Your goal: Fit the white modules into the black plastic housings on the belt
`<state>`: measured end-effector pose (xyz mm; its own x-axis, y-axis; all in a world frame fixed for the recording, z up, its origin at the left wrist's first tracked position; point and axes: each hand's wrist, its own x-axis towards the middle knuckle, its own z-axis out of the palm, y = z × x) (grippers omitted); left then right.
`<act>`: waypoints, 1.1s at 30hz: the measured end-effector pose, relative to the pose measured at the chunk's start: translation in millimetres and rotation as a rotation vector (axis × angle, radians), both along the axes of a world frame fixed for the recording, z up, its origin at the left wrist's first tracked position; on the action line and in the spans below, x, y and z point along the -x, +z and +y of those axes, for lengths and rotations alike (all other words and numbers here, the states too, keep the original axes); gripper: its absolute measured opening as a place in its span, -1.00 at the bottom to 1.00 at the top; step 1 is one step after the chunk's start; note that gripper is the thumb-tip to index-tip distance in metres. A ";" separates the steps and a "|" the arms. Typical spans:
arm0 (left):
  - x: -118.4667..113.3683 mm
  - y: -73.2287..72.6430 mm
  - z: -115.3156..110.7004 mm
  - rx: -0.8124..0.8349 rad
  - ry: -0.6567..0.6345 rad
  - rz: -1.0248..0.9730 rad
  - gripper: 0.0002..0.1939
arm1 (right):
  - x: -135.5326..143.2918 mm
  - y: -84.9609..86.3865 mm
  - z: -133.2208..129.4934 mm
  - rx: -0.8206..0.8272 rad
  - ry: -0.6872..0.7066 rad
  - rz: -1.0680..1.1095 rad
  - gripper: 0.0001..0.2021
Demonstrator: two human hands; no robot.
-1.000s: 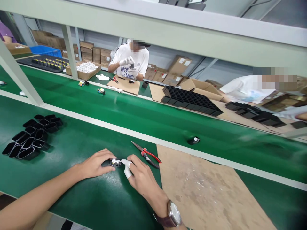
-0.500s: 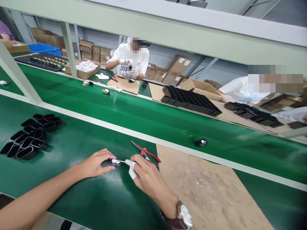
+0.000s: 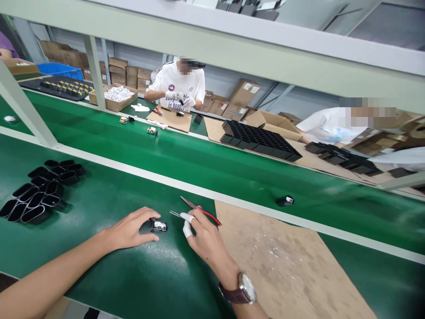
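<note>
A small black housing [image 3: 160,227] with white and metallic parts showing in its open top stands on the green bench. My left hand [image 3: 133,228] is beside it, thumb and fingers spread apart around its left end; whether a fingertip touches it I cannot tell. To the right, my right hand [image 3: 201,232] pinches metal tweezers [image 3: 175,214], their tips pointing left and clear of the housing. White finger cots cover its thumb and forefinger. Behind that hand lie red-handled long-nose pliers [image 3: 209,215].
Several empty black oval housings [image 3: 38,199] stand at the left. A cardboard sheet [image 3: 282,257] covers the bench at right. On the green conveyor [image 3: 206,164] ride circuit boards [image 3: 152,130] and a filled black housing [image 3: 284,200]. Co-workers [image 3: 179,84] sit across it.
My right hand has drawn the tweezers back from the housing, to the right and up. My left fingers have spread from it. Items on the conveyor have moved right.
</note>
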<state>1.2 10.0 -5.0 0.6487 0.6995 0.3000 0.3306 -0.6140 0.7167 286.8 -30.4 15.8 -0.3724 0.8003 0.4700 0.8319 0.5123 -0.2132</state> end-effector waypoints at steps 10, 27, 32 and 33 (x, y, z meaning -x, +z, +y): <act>-4.0 -0.6 -2.5 -0.256 -0.103 -0.094 -0.79 | 14.0 -6.6 12.2 0.031 0.002 -0.064 -0.73; -16.2 5.4 -0.4 0.337 0.160 -0.328 -0.88 | 14.6 -23.6 1.3 -0.074 0.060 0.039 -0.71; -12.5 15.2 18.5 1.006 0.392 -0.722 -0.67 | 18.9 -25.2 -1.3 -0.086 0.098 0.013 -0.74; -11.7 17.2 20.7 1.033 0.410 -0.759 -0.66 | 19.4 -25.5 -1.8 -0.084 0.103 0.004 -0.74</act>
